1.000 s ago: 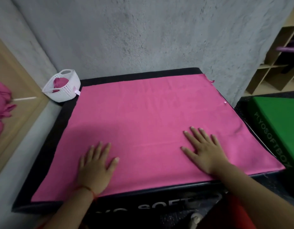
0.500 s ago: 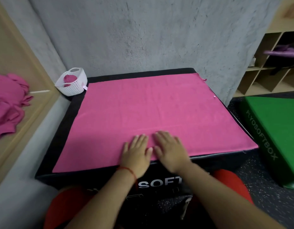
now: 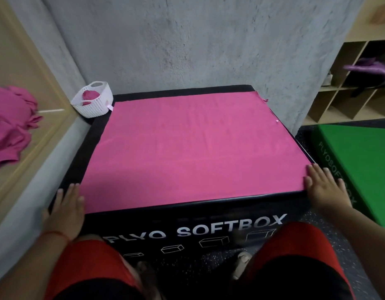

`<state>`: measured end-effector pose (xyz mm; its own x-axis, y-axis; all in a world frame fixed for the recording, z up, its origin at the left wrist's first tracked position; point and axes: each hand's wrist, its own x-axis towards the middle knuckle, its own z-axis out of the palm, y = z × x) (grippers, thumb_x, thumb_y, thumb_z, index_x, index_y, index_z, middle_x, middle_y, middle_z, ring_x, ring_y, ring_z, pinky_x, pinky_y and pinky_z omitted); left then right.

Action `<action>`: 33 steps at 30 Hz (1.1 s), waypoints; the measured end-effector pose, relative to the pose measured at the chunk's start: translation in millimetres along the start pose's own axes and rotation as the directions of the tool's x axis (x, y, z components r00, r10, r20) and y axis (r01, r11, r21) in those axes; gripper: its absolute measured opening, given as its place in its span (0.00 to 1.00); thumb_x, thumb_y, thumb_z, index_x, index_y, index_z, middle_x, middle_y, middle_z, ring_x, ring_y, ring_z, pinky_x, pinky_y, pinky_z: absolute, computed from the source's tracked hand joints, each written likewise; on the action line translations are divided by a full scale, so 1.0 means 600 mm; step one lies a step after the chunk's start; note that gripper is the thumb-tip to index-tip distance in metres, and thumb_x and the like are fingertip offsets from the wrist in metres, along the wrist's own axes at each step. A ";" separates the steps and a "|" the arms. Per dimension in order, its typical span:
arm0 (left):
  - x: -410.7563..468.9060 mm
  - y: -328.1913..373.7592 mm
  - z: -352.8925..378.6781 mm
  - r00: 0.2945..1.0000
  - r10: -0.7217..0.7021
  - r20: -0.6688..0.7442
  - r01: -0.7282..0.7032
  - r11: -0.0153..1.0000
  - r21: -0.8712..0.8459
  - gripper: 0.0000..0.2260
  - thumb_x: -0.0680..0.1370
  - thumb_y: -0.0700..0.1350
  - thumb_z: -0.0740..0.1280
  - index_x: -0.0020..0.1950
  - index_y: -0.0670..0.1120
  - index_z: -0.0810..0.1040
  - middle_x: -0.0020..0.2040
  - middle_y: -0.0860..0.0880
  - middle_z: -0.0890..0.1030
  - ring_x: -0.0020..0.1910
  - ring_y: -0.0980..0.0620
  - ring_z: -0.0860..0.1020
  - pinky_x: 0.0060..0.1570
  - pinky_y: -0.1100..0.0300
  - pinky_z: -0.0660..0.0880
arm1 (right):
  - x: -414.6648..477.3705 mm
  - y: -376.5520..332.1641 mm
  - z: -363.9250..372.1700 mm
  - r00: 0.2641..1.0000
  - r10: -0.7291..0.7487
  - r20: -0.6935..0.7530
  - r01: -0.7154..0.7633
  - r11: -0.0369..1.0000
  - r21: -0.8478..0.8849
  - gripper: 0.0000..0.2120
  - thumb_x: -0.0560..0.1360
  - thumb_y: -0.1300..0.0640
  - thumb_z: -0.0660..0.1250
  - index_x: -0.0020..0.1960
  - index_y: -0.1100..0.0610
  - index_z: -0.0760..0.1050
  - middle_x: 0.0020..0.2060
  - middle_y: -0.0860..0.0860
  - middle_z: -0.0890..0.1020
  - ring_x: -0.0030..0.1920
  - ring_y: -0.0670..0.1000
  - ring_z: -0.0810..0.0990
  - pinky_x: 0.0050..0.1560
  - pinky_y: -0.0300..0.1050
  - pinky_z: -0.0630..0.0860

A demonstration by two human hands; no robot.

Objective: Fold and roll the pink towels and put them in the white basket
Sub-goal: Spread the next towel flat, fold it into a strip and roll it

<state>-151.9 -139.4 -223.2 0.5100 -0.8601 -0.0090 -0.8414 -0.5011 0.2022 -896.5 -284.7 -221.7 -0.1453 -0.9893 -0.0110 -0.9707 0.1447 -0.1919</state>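
A pink towel [image 3: 191, 146] lies spread flat over the top of a black soft box [image 3: 208, 226]. My left hand [image 3: 66, 208] rests flat, fingers straight, at the towel's near left corner on the box edge. My right hand [image 3: 323, 187] rests flat at the towel's near right corner, fingers straight. A white basket [image 3: 96, 107] stands at the box's far left corner with a rolled pink towel [image 3: 89, 96] inside it.
A heap of pink towels [image 3: 9, 124] lies on a wooden ledge at the left. A green soft box [image 3: 358, 161] sits on the floor at the right. Wooden cubby shelves [image 3: 351, 92] stand at the back right. A grey wall rises behind the box.
My hands were together at the middle of the towel's near edge half a second ago. They have slid apart to the near left and near right corners.
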 end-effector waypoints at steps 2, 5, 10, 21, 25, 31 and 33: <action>-0.004 -0.003 -0.007 0.999 -0.037 -0.020 0.038 0.999 0.028 0.25 0.87 0.55 0.50 0.85 0.53 0.55 0.85 0.58 0.50 0.84 0.49 0.49 0.76 0.33 0.49 | 0.007 0.011 -0.004 0.998 0.057 0.009 -0.057 0.998 0.021 0.29 0.87 0.41 0.41 0.86 0.48 0.48 0.86 0.48 0.49 0.85 0.55 0.48 0.81 0.68 0.48; -0.004 0.017 -0.015 0.990 0.012 -0.142 -0.003 0.998 0.060 0.22 0.85 0.42 0.60 0.81 0.42 0.66 0.83 0.45 0.61 0.82 0.39 0.56 0.73 0.32 0.53 | 0.010 -0.006 -0.015 0.992 0.126 0.009 -0.126 0.992 0.012 0.26 0.88 0.46 0.45 0.84 0.50 0.54 0.85 0.51 0.56 0.84 0.58 0.54 0.79 0.72 0.52; -0.055 0.166 -0.003 0.891 0.407 -0.199 -0.416 0.909 -0.003 0.20 0.82 0.47 0.55 0.65 0.40 0.81 0.65 0.40 0.81 0.65 0.37 0.78 0.63 0.37 0.75 | -0.024 -0.112 -0.021 0.986 -0.144 -0.089 0.140 0.989 -0.050 0.26 0.83 0.50 0.57 0.82 0.47 0.62 0.82 0.52 0.65 0.82 0.55 0.62 0.78 0.70 0.54; -0.175 0.476 0.047 0.729 0.681 -0.074 -0.670 0.731 0.131 0.12 0.83 0.57 0.61 0.59 0.53 0.79 0.54 0.54 0.79 0.53 0.49 0.77 0.48 0.51 0.77 | -0.134 -0.336 0.040 0.741 -0.662 -0.117 0.670 0.740 0.058 0.21 0.78 0.40 0.63 0.69 0.44 0.78 0.65 0.41 0.80 0.65 0.49 0.76 0.69 0.52 0.72; -0.168 0.456 0.053 0.677 0.724 -0.128 -0.696 0.688 0.207 0.04 0.80 0.52 0.70 0.51 0.52 0.80 0.46 0.54 0.79 0.45 0.50 0.77 0.34 0.55 0.77 | -0.128 -0.330 0.044 0.741 -0.648 -0.178 0.654 0.756 -0.026 0.14 0.79 0.45 0.64 0.62 0.46 0.81 0.59 0.43 0.83 0.58 0.51 0.81 0.56 0.51 0.78; -0.125 0.291 0.040 0.702 0.686 -0.191 -0.663 0.728 0.173 0.13 0.72 0.42 0.75 0.55 0.52 0.83 0.53 0.54 0.84 0.48 0.46 0.82 0.44 0.52 0.82 | -0.091 -0.197 0.009 0.817 -0.535 -0.213 0.534 0.843 -0.069 0.17 0.77 0.60 0.72 0.64 0.45 0.82 0.58 0.45 0.85 0.55 0.53 0.83 0.48 0.51 0.82; -0.099 0.204 0.029 0.733 0.646 -0.214 -0.621 0.763 0.179 0.12 0.74 0.43 0.68 0.55 0.48 0.85 0.53 0.49 0.85 0.47 0.43 0.84 0.45 0.49 0.84 | -0.079 -0.141 -0.012 0.865 -0.464 -0.193 0.451 0.886 -0.109 0.20 0.75 0.60 0.71 0.65 0.44 0.82 0.59 0.45 0.85 0.55 0.54 0.84 0.50 0.52 0.82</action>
<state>-288.1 -151.4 -214.8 -0.1317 -0.9336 0.3332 -0.9908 0.1342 -0.0156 -808.9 -249.8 -197.9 0.2877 -0.9192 0.2688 -0.9462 -0.3162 -0.0685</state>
